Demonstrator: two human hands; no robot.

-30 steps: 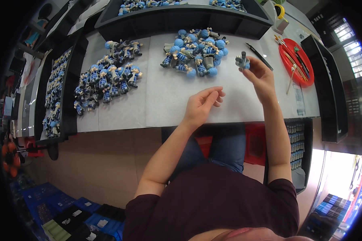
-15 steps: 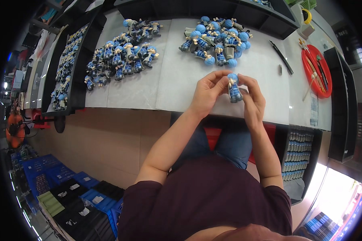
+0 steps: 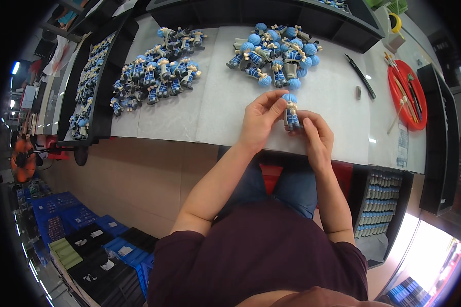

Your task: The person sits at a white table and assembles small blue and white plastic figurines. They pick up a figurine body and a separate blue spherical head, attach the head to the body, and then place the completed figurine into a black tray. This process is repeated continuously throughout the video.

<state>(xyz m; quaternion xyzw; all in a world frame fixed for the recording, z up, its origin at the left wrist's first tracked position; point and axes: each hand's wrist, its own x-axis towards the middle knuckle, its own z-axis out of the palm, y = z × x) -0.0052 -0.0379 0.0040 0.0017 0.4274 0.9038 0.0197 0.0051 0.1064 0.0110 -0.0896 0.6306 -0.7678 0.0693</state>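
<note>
A small figurine [image 3: 292, 116] with light blue hair and a blue outfit stands upright between my hands, just above the near part of the table. My left hand [image 3: 261, 122] pinches it by the head and upper side with thumb and forefinger. From the right, my right hand [image 3: 319, 140] closes its fingertips on the figurine's lower end. Just beyond lies a loose pile of like figurines [image 3: 278, 72], some face up and some turned over. A second pile of figurines [image 3: 149, 77] spreads over the table to the left.
Black trays [image 3: 98, 97] of figurines stand at the left and the far edge. To the right lie a black pen [image 3: 360, 77], a small grey block [image 3: 358, 92] and a red oval dish [image 3: 413, 120] with brushes. A tray of rowed figurines [image 3: 378, 204] sits below the table's right end.
The figurine has shifted slightly left in my hands. My right hand's fingers have moved from beside its head down to its lower end. The piles are unchanged.
</note>
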